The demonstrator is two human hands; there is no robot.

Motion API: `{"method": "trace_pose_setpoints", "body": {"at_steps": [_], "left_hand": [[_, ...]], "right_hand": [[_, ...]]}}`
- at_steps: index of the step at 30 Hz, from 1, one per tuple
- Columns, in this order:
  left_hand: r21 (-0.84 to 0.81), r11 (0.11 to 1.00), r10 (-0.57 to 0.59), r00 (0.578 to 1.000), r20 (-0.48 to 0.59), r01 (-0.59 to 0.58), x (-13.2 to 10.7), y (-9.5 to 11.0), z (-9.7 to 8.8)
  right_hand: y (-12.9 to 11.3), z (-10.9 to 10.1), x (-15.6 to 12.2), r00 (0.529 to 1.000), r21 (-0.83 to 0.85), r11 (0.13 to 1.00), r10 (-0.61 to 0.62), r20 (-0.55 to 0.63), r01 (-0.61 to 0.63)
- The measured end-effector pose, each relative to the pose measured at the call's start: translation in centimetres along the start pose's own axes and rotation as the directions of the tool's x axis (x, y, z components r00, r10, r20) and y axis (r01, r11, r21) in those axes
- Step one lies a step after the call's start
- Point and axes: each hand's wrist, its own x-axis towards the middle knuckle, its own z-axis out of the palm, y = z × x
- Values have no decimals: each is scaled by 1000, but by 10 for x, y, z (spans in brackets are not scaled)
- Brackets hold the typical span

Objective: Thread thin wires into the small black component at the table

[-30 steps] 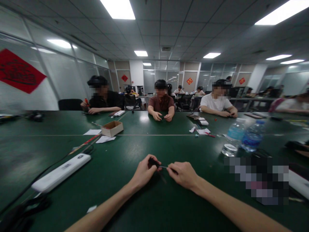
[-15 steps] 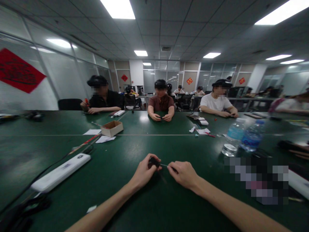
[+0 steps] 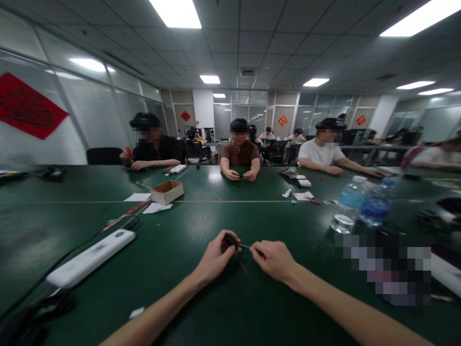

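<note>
Above the green table, my left hand [image 3: 220, 252] is closed around a small black part [image 3: 230, 240], pinched between thumb and fingers. What kind of part it is cannot be made out. My right hand [image 3: 274, 259] is closed, just right of the left, on a screwdriver whose thin metal shaft [image 3: 245, 246] points left at the black part. The fingers hide its handle. The shaft's tip meets the part's right side, though the exact contact is too small to see.
A white power strip [image 3: 91, 257] with cables lies to the left, near an open cardboard box [image 3: 167, 193] and paper scraps. Two water bottles [image 3: 347, 204] stand at right, beside a blurred-out item [image 3: 387, 269]. Several people sit across the green table [image 3: 201, 216].
My hands stay almost in place; the black part looks slightly turned. Across the table, the person in white has stretched an arm to the right. Dark items at the right edge have shifted.
</note>
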Motion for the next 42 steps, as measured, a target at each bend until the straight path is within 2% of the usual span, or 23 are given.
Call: {"method": "trace_pose_setpoints", "body": {"at_steps": [7,13,17,22,27,33,38,40,42], "left_hand": [[130,990,57,998,29,-60,-1,2,1],[347,926,134,989,66,-149,-3,5,0],[414,896,141,987,78,-161,-3,4,0],[385,912,128,990,64,-143,-3,4,0],[261,961,91,996,27,-95,-6,7,2],[165,980,104,994,28,-108,-8,9,2],[210,974,70,993,92,-88,-7,11,5],[181,981,57,995,85,-72,-6,10,6],[97,995,29,997,74,-36,-4,8,5]], "right_hand": [[0,-1,-1,1000,-16,1000,26,7,-25],[-1,-1,-1,999,-56,998,36,4,-36],[-1,-1,-2,1000,-37,999,28,5,-28],[-1,-3,-3,1000,-12,1000,20,1,-20],[2,-3,-4,1000,53,998,-23,-20,25],[4,-3,-4,994,136,988,-64,-89,76],[1,-3,-5,983,211,964,-139,-119,162],[0,-2,-5,984,208,966,-132,-116,154],[0,-1,-3,991,205,974,-73,-113,96]]}}
